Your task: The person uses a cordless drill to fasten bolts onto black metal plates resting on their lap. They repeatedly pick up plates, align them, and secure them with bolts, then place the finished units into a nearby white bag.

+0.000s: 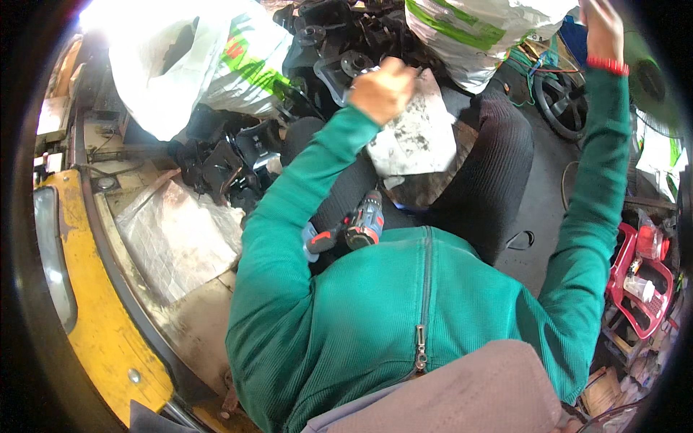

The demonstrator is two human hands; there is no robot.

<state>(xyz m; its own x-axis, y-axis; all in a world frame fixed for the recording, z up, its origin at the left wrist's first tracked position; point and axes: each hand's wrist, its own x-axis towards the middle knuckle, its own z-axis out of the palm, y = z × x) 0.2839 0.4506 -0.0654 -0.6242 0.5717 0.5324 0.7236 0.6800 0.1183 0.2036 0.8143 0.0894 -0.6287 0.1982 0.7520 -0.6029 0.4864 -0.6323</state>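
My left hand [385,90] is closed, its fingers curled over the upper edge of a stained white sheet [415,137] between my knees. What it holds, if anything, is hidden. Raised at the top right, my right hand [604,35] looks open and slightly blurred, with its fingertips at the picture's edge. It is nearest to a large white and green sack [476,43] and wears a red band at the wrist. A cordless drill [366,220], grey with red, rests on my lap. Several black moulded parts [336,68] lie in a heap beyond my left hand.
Another white and green sack [180,65] stands at the far left, beside more black parts [227,162]. Clear plastic sheeting [184,234] covers a board by a yellow metal frame [97,281]. To the right are a black wheel [559,105], a fan [650,79] and a red plastic stool [653,289].
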